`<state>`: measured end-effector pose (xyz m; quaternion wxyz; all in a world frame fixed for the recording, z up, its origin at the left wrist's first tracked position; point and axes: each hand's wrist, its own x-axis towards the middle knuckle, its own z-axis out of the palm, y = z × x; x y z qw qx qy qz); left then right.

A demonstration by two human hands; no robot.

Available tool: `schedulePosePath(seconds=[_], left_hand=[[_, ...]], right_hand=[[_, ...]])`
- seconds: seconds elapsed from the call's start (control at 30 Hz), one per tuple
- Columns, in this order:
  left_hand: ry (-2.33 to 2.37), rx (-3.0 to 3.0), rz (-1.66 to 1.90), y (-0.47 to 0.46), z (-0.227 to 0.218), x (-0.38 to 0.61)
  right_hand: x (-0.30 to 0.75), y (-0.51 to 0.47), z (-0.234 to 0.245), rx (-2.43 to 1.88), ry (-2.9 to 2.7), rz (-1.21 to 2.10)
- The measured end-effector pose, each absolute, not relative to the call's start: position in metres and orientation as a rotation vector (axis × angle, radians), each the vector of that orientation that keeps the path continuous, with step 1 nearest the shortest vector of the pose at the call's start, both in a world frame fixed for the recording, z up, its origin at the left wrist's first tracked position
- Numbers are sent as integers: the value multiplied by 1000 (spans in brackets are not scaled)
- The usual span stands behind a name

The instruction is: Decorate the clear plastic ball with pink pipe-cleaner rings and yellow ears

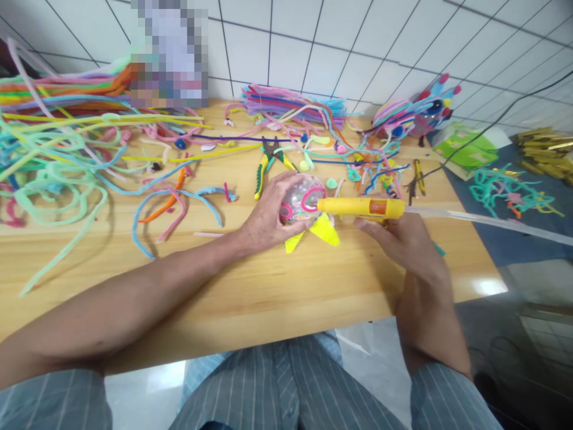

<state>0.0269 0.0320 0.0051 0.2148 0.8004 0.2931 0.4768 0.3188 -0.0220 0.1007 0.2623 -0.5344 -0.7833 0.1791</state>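
A clear, rounded ball-like piece (296, 196) with pink rings and yellow leaf-shaped flaps (326, 230) is held on the wooden table by my left hand (267, 212). The fingers curl over its left side and the thumb presses its lower edge. My right hand (400, 236) grips a yellow hot glue gun (349, 207) with a small orange window. Its nozzle points left and sits at the right-hand pink ring; whether it touches cannot be made out. A long translucent glue stick (474, 220) runs out of the gun's back to the right.
Green-and-yellow pliers (268, 161) lie just beyond the ball. Pipe cleaners (62, 191) tangle across the left, and a bundle (290, 107) lies by the tiled wall. A yellow cutter (419, 177) lies at right. A black cable (501, 107) hangs near a green bag (468, 146).
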Motion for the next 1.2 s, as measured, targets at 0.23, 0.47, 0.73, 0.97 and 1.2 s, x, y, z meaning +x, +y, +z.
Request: schedulePosePath(seconds=[0.23, 0.47, 0.73, 0.97, 1.2], left_hand=[[814, 2217, 1296, 32, 7, 26], [816, 2214, 1298, 31, 8, 26], [827, 2208, 1267, 32, 7, 25], [821, 2218, 1284, 32, 6, 26], [795, 2209, 1354, 32, 5, 28]], right_hand=[[320, -22, 100, -1443, -2113, 512], [320, -22, 100, -1445, -2102, 532], [320, -21, 98, -1446, -2088, 508], [324, -21, 93, -1464, -2092, 425], [325, -20, 90, -1465, -2123, 404]])
